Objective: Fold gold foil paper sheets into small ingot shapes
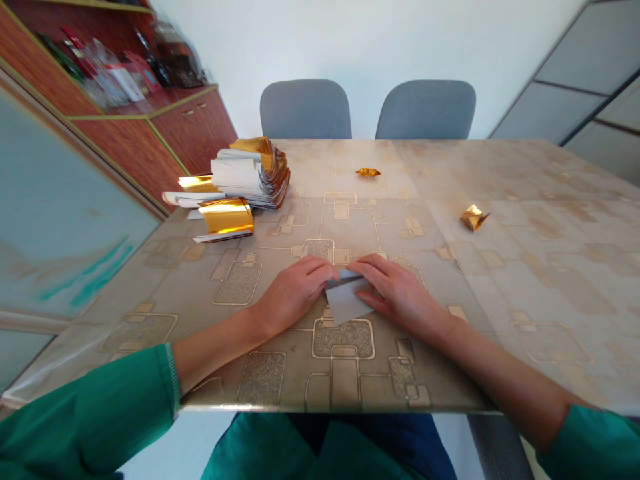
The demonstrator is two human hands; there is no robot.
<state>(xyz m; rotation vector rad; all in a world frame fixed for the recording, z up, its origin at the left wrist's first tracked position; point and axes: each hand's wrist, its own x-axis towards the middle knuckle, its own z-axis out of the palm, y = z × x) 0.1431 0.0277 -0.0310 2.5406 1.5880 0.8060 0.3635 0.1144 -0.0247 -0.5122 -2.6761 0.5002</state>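
A small sheet of paper [347, 303], pale side up, lies on the table right in front of me, with its far edge turned over in a narrow fold. My left hand [300, 290] grips the far left corner of the sheet between closed fingers. At the far right corner, my right hand [395, 290] has its fingers and thumb closed on the same paper. Fingertips of both hands hide parts of the folded edge.
A thick stack of gold-and-white paper [240, 177] stands at the back left, with a loose gold bundle [227, 217] before it. Two folded gold pieces lie apart: one gold piece [369, 173] far back, another gold piece [473, 218] to the right. Grey chairs [306, 110] stand behind the table [500, 287].
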